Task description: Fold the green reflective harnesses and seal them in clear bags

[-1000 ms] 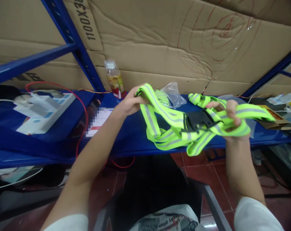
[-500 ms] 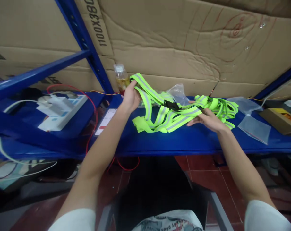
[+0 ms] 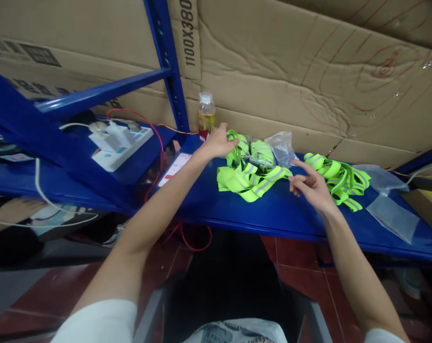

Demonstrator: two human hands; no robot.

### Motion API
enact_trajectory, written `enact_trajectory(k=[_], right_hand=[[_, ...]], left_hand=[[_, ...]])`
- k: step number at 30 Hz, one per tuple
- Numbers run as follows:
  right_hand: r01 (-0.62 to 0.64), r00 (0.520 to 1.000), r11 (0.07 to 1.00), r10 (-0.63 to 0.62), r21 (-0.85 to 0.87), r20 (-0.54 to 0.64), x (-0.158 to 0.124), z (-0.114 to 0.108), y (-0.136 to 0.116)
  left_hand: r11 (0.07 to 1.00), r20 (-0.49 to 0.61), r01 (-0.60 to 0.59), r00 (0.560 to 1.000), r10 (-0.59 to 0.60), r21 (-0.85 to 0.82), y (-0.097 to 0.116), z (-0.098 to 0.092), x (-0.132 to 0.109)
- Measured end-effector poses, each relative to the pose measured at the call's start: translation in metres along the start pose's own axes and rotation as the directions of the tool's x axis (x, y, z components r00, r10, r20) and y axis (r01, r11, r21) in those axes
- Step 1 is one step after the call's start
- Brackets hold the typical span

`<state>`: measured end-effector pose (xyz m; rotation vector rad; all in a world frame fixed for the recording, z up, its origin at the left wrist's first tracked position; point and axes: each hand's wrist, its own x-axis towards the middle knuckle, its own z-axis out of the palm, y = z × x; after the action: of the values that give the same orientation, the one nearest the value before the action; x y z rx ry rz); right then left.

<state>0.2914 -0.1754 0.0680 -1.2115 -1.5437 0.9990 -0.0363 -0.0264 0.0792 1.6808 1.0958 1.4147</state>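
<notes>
While the left hand (image 3: 219,141) is resting at neon-green reflective straps (image 3: 239,151), its grip unclear, the right hand (image 3: 306,185) is hanging loosely open. Tidy handling is likely depending on untwisted loops.

Legible markings: one number on cardboard

You can read "1100X380" in dark characters on the cardboard strip (image 3: 187,40) beside the blue upright, running bottom to top up to the picture's upper edge. Dark Chinese characters mark the left cardboard panel (image 3: 105,43), partly hidden; you cannot make them out. Print on your bottle label (image 3: 206,119), phone screen (image 3: 176,167) and the printed cloth (image 3: 237,332) at your lap: too blurred.
</notes>
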Motion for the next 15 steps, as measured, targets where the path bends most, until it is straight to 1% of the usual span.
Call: enact_trajectory(k=[1,2,3,4,5,6,7,8,9,10,11,12,13,14,15], right_hand=[[-0.007,0.984,1.0,0.007,-0.001,0.176,-0.005,0.009,-0.007],[-0.018,0.933,1.0,0.015,0.003,0.36,-0.01,0.019,-0.013],[-0.027,0.86,1.0,0.016,0.014,0.509,-0.012,0.028,-0.017],[-0.028,0.787,0.999,0.003,0.03,0.617,-0.012,0.037,-0.02],[-0.012,0.74,0.999,-0.022,0.046,0.672,-0.009,0.046,-0.02],[0.02,0.734,0.998,-0.053,0.056,0.677,-0.002,0.053,-0.019],[0.074,0.763,0.996,-0.091,0.053,0.641,0.008,0.058,-0.017],[0.147,0.817,0.989,-0.138,0.03,0.56,0.02,0.062,-0.014],[0.224,0.887,0.974,-0.195,-0.021,0.419,0.035,0.065,-0.011],[0.304,0.925,0.946,-0.265,-0.111,0.274,0.049,0.066,-0.007],[0.374,0.923,0.891,-0.332,-0.257,0.193,0.064,0.066,-0.004],[0.435,0.9,0.811,-0.381,-0.392,0.211,0.077,0.065,0.0],[0.487,0.873,0.736,-0.391,-0.471,0.292,0.088,0.065,0.003],[0.513,0.856,0.679,-0.357,-0.525,0.374,0.096,0.064,0.005],[0.522,0.846,0.626,-0.293,-0.579,0.445,0.101,0.065,0.008]], left_hand=[[0.986,-0.034,0.009,0.999,-0.003,0.167,0.001,-0.006,-0.01],[0.959,-0.053,0.018,0.999,-0.003,0.283,0.004,-0.012,-0.022],[0.934,-0.053,0.023,0.999,-0.004,0.358,0.007,-0.017,-0.035],[0.913,-0.029,0.026,0.999,-0.015,0.407,0.01,-0.021,-0.049],[0.899,0.035,0.027,0.998,-0.047,0.437,0.014,-0.025,-0.062],[0.895,0.148,0.022,0.984,-0.097,0.445,0.017,-0.028,-0.075],[0.898,0.263,0.002,0.956,-0.131,0.44,0.019,-0.031,-0.087],[0.899,0.36,-0.026,0.921,-0.148,0.436,0.022,-0.034,-0.099],[0.894,0.388,-0.052,0.911,-0.14,0.444,0.024,-0.038,-0.109],[0.883,0.405,-0.078,0.905,-0.132,0.464,0.026,-0.041,-0.118],[0.874,0.424,-0.102,0.897,-0.126,0.475,0.028,-0.044,-0.126],[0.872,0.458,-0.126,0.881,-0.121,0.473,0.031,-0.046,-0.133],[0.879,0.479,-0.134,0.87,-0.117,0.458,0.034,-0.048,-0.139],[0.885,0.488,-0.127,0.864,-0.124,0.448,0.037,-0.05,-0.146],[0.887,0.498,-0.123,0.857,-0.131,0.446,0.04,-0.052,-0.152]])
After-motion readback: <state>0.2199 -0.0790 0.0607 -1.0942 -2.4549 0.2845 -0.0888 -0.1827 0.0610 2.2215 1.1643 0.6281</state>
